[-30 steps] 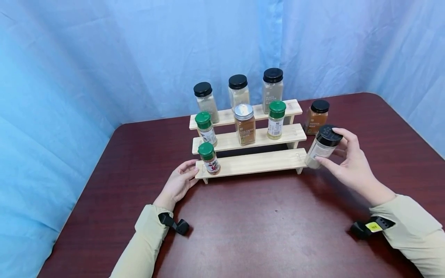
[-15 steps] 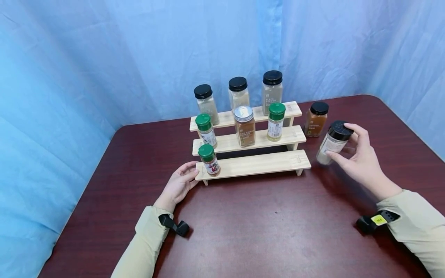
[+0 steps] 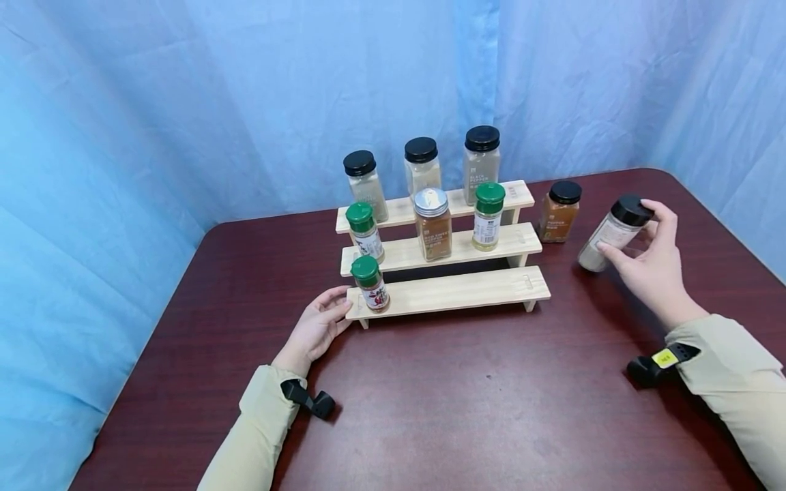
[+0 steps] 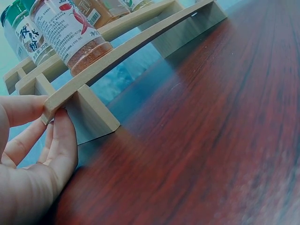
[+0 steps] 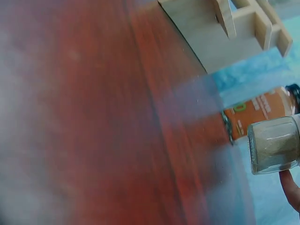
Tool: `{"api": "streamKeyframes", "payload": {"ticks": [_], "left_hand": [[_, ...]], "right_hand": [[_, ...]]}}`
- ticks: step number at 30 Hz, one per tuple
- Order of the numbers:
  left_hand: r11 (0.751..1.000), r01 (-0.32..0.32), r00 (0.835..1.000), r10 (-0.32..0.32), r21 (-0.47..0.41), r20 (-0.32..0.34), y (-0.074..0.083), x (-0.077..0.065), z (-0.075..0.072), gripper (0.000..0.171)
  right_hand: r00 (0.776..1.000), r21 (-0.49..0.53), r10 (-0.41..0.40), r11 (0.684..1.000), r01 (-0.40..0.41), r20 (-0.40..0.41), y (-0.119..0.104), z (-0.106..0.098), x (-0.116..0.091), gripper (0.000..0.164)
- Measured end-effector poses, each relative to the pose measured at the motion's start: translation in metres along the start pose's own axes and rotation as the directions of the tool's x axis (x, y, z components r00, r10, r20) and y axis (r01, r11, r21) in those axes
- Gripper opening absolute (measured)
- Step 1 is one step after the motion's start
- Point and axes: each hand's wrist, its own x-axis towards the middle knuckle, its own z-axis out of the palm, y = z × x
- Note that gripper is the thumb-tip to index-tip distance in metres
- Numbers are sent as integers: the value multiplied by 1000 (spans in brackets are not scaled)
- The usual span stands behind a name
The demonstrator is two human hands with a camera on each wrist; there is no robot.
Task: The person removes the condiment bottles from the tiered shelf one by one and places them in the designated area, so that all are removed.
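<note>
Reddish table [image 3: 467, 395], tilted black-lidded jar [image 3: 616, 232], pinched in right hand [image 3: 658, 269]

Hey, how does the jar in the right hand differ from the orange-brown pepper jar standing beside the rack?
The held jar has pale contents; the pepper jar has orange-brown ones. The held jar is tilted in the right hand, while the pepper jar stands upright on the table. The held jar shows a white label; the pepper jar shows pale lettering. Both are black-lidded and see-through.
</note>
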Motion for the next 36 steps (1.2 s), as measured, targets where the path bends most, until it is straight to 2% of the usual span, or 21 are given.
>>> {"api": "streamKeyframes", "payload": {"ticks": [5,9,18,22,30,36], "left_hand": [[1000,7,1000,-7,5,5,-1,1,-1,36],[1000,6,1000,-6,1,2,0,1,-1,34],[1000,2,1000,-2,-11,-2,-1,-1,-1,31],[1000,11,1000,-11,-11,-15,-2,-2,0,30],[1000,11,1000,-11,28,-6,-2,-1,0,38],[1000,-1,1000,1,19,5,0,0,-1,35]], "right_hand": [[998,-64,60,996,-60,-11,7,-2,11,79],[995,-109,96,990,-94,21,11,-4,21,80],[993,-204,110,974,-98,52,21,-6,38,79],[987,-220,134,969,-113,87,25,-6,43,79],[981,-231,136,968,-102,137,25,-2,48,81],[976,-244,149,964,-108,156,23,-3,53,81]]}}
